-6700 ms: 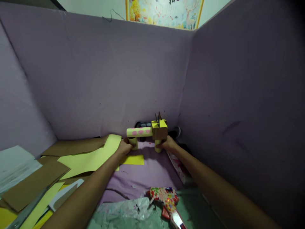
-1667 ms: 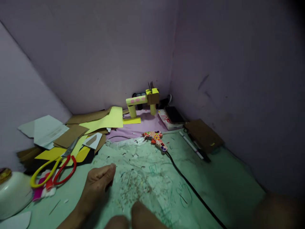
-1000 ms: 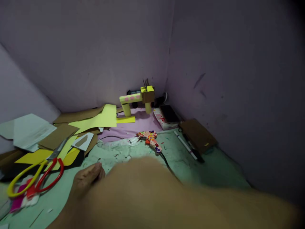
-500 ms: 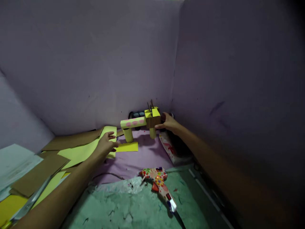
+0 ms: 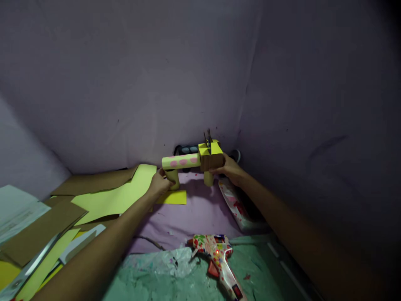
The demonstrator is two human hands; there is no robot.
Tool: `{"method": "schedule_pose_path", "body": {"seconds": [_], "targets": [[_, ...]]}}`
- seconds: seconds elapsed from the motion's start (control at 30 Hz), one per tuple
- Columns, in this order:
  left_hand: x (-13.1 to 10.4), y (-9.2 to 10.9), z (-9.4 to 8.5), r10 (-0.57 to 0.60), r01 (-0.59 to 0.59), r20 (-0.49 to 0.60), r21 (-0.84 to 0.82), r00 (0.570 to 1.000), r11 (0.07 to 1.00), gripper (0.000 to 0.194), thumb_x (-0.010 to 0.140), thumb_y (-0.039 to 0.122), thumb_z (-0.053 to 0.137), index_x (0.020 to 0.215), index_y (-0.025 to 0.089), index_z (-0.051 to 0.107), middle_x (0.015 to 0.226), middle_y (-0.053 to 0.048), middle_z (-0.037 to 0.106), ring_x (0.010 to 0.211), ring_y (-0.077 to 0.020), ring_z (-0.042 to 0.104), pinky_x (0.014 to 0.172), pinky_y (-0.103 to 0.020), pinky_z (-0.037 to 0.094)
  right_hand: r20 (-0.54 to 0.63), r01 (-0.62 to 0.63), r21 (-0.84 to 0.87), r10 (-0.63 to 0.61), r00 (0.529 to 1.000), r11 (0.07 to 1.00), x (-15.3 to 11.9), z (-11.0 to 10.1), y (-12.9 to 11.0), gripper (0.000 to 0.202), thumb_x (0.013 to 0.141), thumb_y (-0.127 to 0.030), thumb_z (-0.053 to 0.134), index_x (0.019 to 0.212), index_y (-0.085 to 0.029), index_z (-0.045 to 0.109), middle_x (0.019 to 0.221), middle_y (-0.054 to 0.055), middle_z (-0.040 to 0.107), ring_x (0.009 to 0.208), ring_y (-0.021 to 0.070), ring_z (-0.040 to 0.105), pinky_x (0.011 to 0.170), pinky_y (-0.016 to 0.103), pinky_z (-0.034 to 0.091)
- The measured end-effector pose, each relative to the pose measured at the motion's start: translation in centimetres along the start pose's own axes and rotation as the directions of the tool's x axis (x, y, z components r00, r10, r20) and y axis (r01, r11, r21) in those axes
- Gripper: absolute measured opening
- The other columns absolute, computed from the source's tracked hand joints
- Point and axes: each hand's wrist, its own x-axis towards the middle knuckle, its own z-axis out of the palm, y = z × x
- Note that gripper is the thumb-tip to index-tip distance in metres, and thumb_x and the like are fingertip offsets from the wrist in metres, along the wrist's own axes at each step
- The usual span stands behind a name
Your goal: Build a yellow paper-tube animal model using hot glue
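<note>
A paper and cardboard model [image 5: 181, 161] stands near the wall. Its pale yellow tube with pink spots joins a brown box capped in yellow paper, and thin dark sticks rise from the top. Two short paper tubes stand under it like legs. At the left tube leg, my left hand [image 5: 160, 184] is closed with its fingers around it. My right hand [image 5: 232, 170] grips the right side of the box, thumb low on the front; its other fingers are partly hidden behind. A yellow paper strip [image 5: 177, 197] lies just below the left leg.
A flower-patterned glue gun [image 5: 221, 253], its red light on, lies on the green cover [image 5: 175, 280] in front. Cardboard [image 5: 46, 225], pale yellow paper [image 5: 125, 196] and a metal ruler [image 5: 31, 267] lie at left. A patterned packet [image 5: 234, 205] sits at right. Purple walls [image 5: 140, 83] rise behind.
My left hand has moved right and closed on the model's left tube leg. My right hand now grips the box more firmly. The view has shifted slightly.
</note>
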Motion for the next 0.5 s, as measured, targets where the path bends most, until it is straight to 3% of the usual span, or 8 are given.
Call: {"method": "schedule_pose_path", "body": {"seconds": [0.13, 0.3, 0.5], "targets": [[0.8, -0.7, -0.1, -0.002, 0.002, 0.021, -0.002, 1.0, 1.0, 0.018, 0.078, 0.012, 0.064, 0.095, 0.012, 0.06, 0.089, -0.002, 0.064, 0.07, -0.0132, 0.061, 0.061, -0.028, 0.052, -0.036, -0.013, 0.034, 0.014, 0.999, 0.999, 0.2, 0.0, 0.0, 0.071, 0.053, -0.014, 0.074, 0.118, -0.014, 0.046, 0.124, 0.015, 0.056, 0.111, 0.0251, 0.055, 0.091, 0.038, 0.047], [1.8, -1.0, -0.5, 0.011, -0.011, -0.013, -0.017, 1.0, 1.0, 0.038, 0.054, 0.002, 0.065, 0.09, 0.014, 0.06, 0.076, 0.0, 0.066, 0.059, -0.015, 0.059, 0.048, -0.024, 0.045, -0.081, -0.016, 0.042, 0.02, 0.997, 0.999, 0.2, 0.5, 0.1, 0.073, 0.047, -0.016, 0.078, 0.113, -0.016, 0.047, 0.121, 0.013, 0.058, 0.11, 0.0267, 0.055, 0.091, 0.041, 0.046], [1.4, -0.7, -0.4, -0.012, 0.013, 0.024, -0.032, 1.0, 0.999, 0.04, 0.052, 0.006, 0.059, 0.091, 0.014, 0.057, 0.055, 0.006, 0.056, 0.037, -0.0089, 0.045, 0.035, -0.02, 0.035, -0.096, -0.01, 0.059, 0.016, 0.995, 0.998, 0.1, 0.9, 0.4, 0.079, 0.044, -0.02, 0.08, 0.115, -0.016, 0.045, 0.123, 0.014, 0.054, 0.114, 0.0289, 0.051, 0.095, 0.042, 0.043]]}}
